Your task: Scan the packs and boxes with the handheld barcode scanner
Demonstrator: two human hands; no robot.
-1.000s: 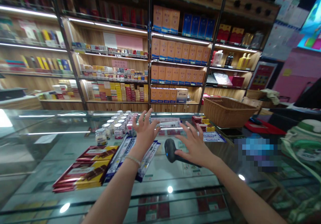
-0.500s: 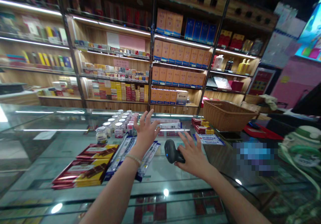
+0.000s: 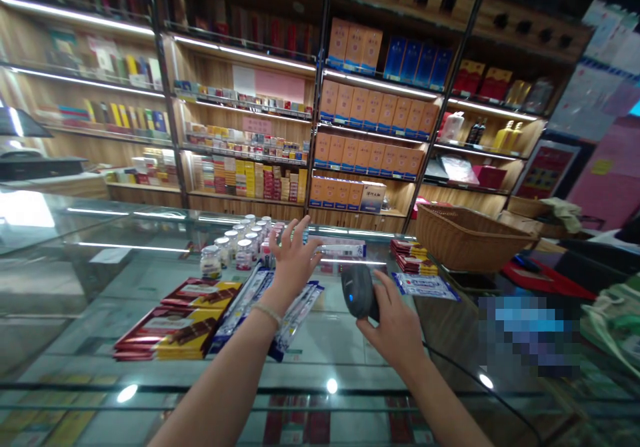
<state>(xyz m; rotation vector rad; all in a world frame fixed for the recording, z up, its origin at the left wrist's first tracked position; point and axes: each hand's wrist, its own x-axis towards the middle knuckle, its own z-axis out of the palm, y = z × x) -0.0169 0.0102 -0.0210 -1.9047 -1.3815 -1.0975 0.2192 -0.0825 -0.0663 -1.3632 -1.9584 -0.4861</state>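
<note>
My right hand (image 3: pixel 397 323) grips a dark barcode scanner (image 3: pixel 356 288) with a small blue light, raised above the glass counter (image 3: pixel 330 340). My left hand (image 3: pixel 291 260) is spread open over the counter, with nothing seen between its fingers. Beneath and beside my left wrist lie long blue-and-white packets (image 3: pixel 245 303), partly covered by my forearm. Stacks of red-and-yellow chocolate packs (image 3: pixel 185 327) sit left of them. Behind, several white-lidded jars (image 3: pixel 244 255) stand in rows. A flat packet with a barcode (image 3: pixel 345 249) lies just beyond my left fingertips.
A wicker basket (image 3: pixel 470 240) stands at the right, near small red-and-yellow packs (image 3: pixel 413 257) and a blue-and-white packet (image 3: pixel 425 287). The scanner's cable (image 3: pixel 480 367) runs along the right side. Lit shelves with orange boxes (image 3: pixel 373 107) line the wall.
My right hand has closed around the barcode scanner and lifted it, turning its head towards me. The left hand stays spread in nearly the same place. The view has shifted slightly left.
</note>
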